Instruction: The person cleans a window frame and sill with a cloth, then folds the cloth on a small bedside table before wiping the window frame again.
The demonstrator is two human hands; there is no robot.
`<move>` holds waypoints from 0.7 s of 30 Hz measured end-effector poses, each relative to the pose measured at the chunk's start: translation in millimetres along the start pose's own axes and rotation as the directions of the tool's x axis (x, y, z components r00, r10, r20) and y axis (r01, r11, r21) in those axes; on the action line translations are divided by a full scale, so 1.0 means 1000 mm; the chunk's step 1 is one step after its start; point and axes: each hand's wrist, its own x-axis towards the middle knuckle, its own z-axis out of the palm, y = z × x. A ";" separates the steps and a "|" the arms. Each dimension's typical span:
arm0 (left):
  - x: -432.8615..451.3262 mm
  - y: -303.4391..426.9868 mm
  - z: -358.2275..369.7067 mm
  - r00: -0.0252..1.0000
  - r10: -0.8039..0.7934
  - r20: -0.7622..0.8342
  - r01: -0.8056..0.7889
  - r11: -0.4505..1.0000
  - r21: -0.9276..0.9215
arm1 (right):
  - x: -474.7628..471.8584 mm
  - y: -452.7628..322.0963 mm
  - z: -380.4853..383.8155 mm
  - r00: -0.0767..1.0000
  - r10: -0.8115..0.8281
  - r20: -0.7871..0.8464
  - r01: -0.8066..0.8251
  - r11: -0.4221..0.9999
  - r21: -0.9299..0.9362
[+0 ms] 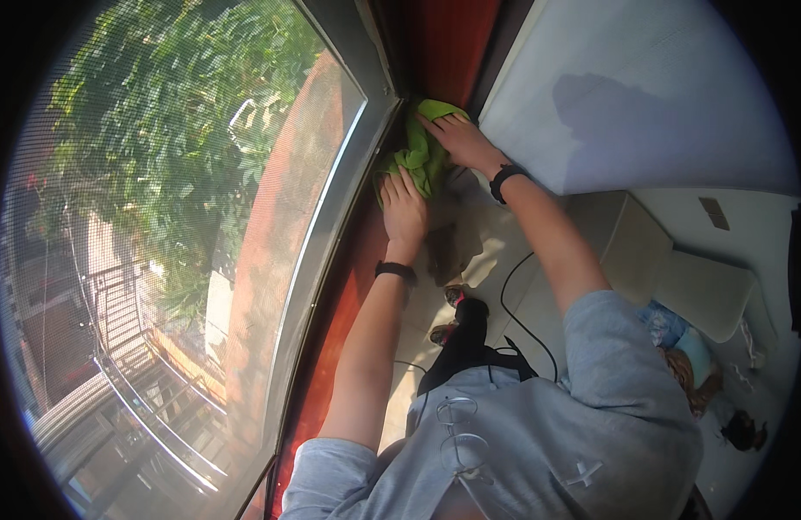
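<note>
A bunched green cloth (418, 155) lies in the corner where the window's grey metal frame (375, 68) meets the red wooden trim (449, 45). My left hand (403, 207) rests on its lower end, fingers stretched over the fabric. Farther up, my right hand (464, 142) presses the cloth's upper end, with the fingertips over a fold. Both palms face away, so how tightly the fingers grip is hard to see. Below the left hand runs a red wooden sill (348, 296), alongside the window frame.
A mesh screen (179, 195) fills the window on the left, with foliage and metal railings outside. A white wall (673, 143) stands at right. Below are a tiled floor (524, 292), a dark cable (507, 279), a pale box-shaped piece of furniture (634, 240) and piled fabric items (689, 354).
</note>
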 end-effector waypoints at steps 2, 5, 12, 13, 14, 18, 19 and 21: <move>-0.001 -0.001 0.000 1.000 -0.003 0.002 0.003 1.000 0.007 | -0.001 -0.002 -0.001 1.000 -0.006 0.002 0.006 1.000 -0.029; 0.004 -0.007 -0.008 1.000 -0.003 0.020 0.003 1.000 -0.004 | 0.002 -0.005 0.000 1.000 0.014 -0.022 -0.015 0.997 -0.076; -0.004 -0.007 -0.002 1.000 0.008 -0.009 -0.008 1.000 0.000 | -0.010 -0.010 0.008 0.995 0.056 -0.085 -0.056 0.998 -0.001; -0.002 -0.008 -0.002 1.000 0.028 -0.007 -0.028 1.000 0.011 | -0.009 -0.010 0.008 0.992 0.073 -0.099 -0.072 0.997 0.007; 0.000 -0.009 -0.003 1.000 0.026 -0.002 -0.026 0.999 0.022 | -0.009 -0.009 0.009 0.994 0.069 -0.087 -0.073 0.997 -0.038; 0.006 -0.008 -0.001 1.000 0.025 0.007 -0.025 0.999 0.031 | 0.000 -0.002 0.003 0.994 0.106 -0.003 -0.106 0.988 -0.110; 0.009 -0.006 0.000 1.000 0.014 0.002 -0.014 0.999 0.030 | -0.002 -0.003 0.004 0.993 0.114 -0.009 -0.115 0.988 -0.108; 0.005 -0.005 0.001 1.000 -0.005 0.008 0.005 1.000 0.028 | -0.004 -0.006 0.007 0.991 0.075 -0.109 -0.088 0.988 -0.123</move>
